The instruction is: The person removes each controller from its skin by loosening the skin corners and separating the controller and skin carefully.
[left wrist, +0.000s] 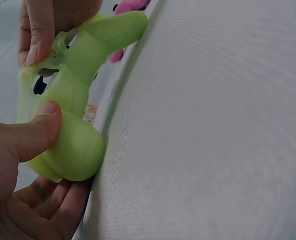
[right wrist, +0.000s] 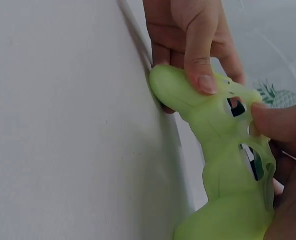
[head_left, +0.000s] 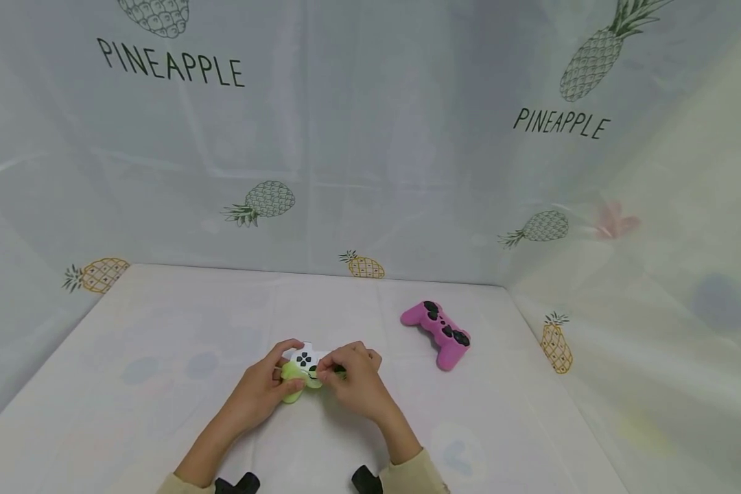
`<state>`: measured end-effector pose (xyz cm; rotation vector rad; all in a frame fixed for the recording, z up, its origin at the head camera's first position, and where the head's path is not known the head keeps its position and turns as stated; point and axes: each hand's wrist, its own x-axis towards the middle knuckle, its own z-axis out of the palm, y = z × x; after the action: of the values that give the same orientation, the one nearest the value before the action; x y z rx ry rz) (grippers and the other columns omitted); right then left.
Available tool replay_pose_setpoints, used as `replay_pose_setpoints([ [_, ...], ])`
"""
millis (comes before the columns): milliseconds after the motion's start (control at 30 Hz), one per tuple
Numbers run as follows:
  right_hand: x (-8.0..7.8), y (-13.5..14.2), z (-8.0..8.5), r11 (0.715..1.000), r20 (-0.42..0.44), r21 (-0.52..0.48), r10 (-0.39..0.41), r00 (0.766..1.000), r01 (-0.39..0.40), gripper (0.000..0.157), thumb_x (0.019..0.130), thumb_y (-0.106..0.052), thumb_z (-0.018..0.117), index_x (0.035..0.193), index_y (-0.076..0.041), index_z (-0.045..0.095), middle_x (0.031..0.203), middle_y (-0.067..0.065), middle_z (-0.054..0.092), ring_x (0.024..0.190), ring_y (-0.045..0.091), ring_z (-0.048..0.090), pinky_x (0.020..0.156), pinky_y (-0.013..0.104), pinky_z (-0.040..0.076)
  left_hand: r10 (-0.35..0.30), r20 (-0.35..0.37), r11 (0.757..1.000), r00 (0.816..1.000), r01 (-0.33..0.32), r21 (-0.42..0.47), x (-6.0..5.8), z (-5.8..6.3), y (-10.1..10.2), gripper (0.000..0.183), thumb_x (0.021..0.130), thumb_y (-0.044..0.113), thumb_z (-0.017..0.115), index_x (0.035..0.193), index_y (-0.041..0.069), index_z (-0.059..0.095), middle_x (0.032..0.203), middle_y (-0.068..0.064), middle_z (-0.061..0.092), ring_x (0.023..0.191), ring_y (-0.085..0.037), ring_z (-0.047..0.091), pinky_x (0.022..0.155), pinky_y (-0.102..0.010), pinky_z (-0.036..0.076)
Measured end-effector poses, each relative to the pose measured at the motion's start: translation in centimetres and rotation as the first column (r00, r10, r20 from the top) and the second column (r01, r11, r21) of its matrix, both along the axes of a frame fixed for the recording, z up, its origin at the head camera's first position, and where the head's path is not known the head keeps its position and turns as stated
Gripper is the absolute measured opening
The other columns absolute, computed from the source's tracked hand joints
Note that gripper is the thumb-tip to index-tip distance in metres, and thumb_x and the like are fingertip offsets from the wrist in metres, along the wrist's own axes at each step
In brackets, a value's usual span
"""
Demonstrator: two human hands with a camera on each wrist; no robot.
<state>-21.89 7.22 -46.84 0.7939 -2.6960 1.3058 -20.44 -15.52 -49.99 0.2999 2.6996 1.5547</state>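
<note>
A white game controller (head_left: 301, 351) sits partly inside a light green silicone cover (left wrist: 73, 145), close over the table. My left hand (head_left: 256, 391) grips its left end, with the thumb pressed on the green cover and fingers beneath it. At the other side my right hand (head_left: 358, 383) pinches the cover's edge between thumb and fingers. Dark parts of the controller show through openings in the cover in both wrist views. The fingers hide much of the controller's right half.
A pink game controller (head_left: 435, 331) with black sticks lies farther back to the right. The white table (head_left: 179, 384) meets a pineapple-print curtain (head_left: 395, 158) at the back and sides. Black wrist devices (head_left: 239, 484) show near both sleeves.
</note>
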Motion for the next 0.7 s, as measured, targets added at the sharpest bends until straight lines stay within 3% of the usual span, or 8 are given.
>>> replay_pose_setpoints([
  [367,-0.10,0.58,-0.20,0.995,-0.080,0.088,0.047,0.996,-0.040,0.015,0.096,-0.014,0.080,0.086,-0.024,0.074,0.089,-0.018,0.066,0.103,0.008,0.047,0.104,0.058,0.024,-0.021,-0.039,1.000,0.999,0.022,0.011,-0.13,-0.23,-0.11,0.060,0.093,0.027,0.084,0.144,0.032,0.053,0.109,-0.006,0.069,0.077,-0.011,0.058,0.071,-0.025,0.046],
  [533,0.18,0.30,-0.59,0.985,-0.200,0.173,0.011,0.980,0.024,0.016,0.094,-0.016,0.082,0.086,-0.026,0.072,0.087,-0.018,0.066,0.102,0.010,0.050,0.103,0.058,0.031,-0.023,-0.043,1.000,0.999,0.023,0.005,-0.17,-0.25,-0.07,0.060,0.093,0.028,0.083,0.144,0.032,0.054,0.107,-0.005,0.068,0.076,-0.011,0.056,0.070,-0.025,0.044],
  [700,0.55,-0.22,-0.71,0.976,-0.292,0.194,-0.036,0.956,0.096,0.015,0.093,-0.017,0.084,0.087,-0.024,0.072,0.090,-0.014,0.068,0.101,0.012,0.055,0.101,0.058,0.037,-0.003,-0.035,1.000,0.999,0.003,-0.005,-0.15,-0.28,-0.08,0.059,0.093,0.030,0.083,0.145,0.033,0.054,0.107,-0.003,0.070,0.079,-0.012,0.055,0.071,-0.025,0.043],
])
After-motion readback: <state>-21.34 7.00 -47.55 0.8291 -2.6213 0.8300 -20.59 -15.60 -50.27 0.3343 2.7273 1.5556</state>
